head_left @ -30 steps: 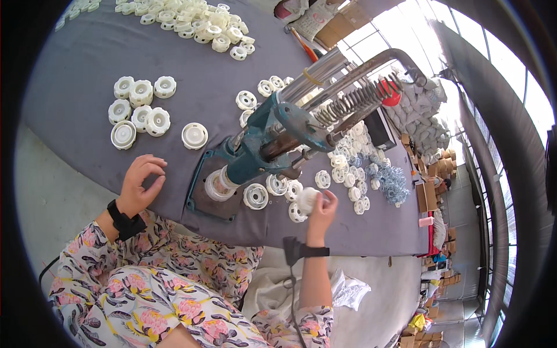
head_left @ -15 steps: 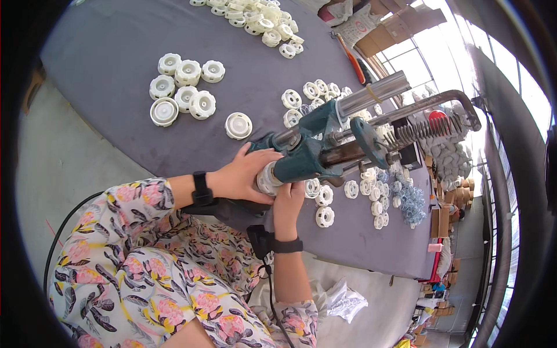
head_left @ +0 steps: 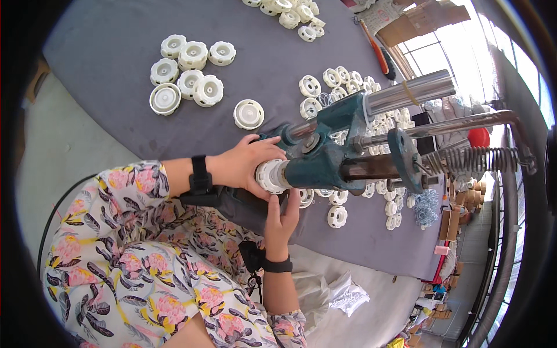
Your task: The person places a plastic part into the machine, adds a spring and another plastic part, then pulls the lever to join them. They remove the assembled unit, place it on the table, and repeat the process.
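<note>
A round white plastic cap with a notched rim (head_left: 268, 177) sits against the end of a green hand press (head_left: 316, 169). My left hand (head_left: 248, 165) curls round the cap, thumb below and fingers above, so it is closed on it. Just below the cap is my right hand (head_left: 281, 225). Its thumb and forefinger point up and stand apart, and nothing shows between them. One fingertip is close to the cap and my left thumb; whether it touches, I cannot tell. Both wrists wear black bands.
Several white caps (head_left: 193, 55) lie in a group at the upper left of the grey-covered table (head_left: 122, 110), with a single cap (head_left: 249, 114) nearer the press. Beyond the press are white rings and a heap of bluish springs (head_left: 426, 207). An orange-handled brush (head_left: 376, 49) lies at the far edge.
My right hand has drawn down from the cap, its fingers now parted. My left hand stays round the cap, more of which shows. The whole view has shifted slightly.
</note>
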### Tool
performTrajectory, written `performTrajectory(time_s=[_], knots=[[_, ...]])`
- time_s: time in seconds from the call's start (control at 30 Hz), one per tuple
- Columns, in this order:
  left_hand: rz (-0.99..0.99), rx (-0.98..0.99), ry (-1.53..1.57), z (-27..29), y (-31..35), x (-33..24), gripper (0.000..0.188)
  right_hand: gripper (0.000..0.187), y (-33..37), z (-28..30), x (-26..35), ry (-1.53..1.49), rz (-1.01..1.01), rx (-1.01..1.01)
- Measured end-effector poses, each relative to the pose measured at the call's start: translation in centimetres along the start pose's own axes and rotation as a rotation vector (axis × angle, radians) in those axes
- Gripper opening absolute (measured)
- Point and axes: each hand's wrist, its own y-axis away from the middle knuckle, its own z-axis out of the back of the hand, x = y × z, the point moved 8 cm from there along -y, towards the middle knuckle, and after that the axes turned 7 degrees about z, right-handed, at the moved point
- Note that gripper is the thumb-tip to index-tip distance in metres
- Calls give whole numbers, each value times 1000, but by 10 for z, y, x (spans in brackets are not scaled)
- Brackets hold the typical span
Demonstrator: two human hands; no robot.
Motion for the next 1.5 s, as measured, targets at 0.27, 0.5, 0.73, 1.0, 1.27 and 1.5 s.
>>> performTrajectory(time_s=[0.27, 0.5, 0.73, 1.0, 1.27, 1.5], knots=[[-163, 179, -59, 3, -12, -1, 83, 47, 18, -7, 22, 379, 178, -25], [-223, 289, -87, 4, -14, -6, 81, 50, -10, -13, 37, 357, -5, 82], [-259, -5, -68, 13, 1, -20, 73, 50, -15, -12, 43, 388, -6, 9], [-23, 67, 75, 10, 10, -7, 78, 37, -10, 15, 20, -121, -240, -64], [-143, 159, 45, 9, 0, -8, 74, 44, -15, -13, 34, 15, -117, 109], [-150, 290, 2, 5, -4, -9, 72, 41, -9, -14, 46, 361, -15, -2]])
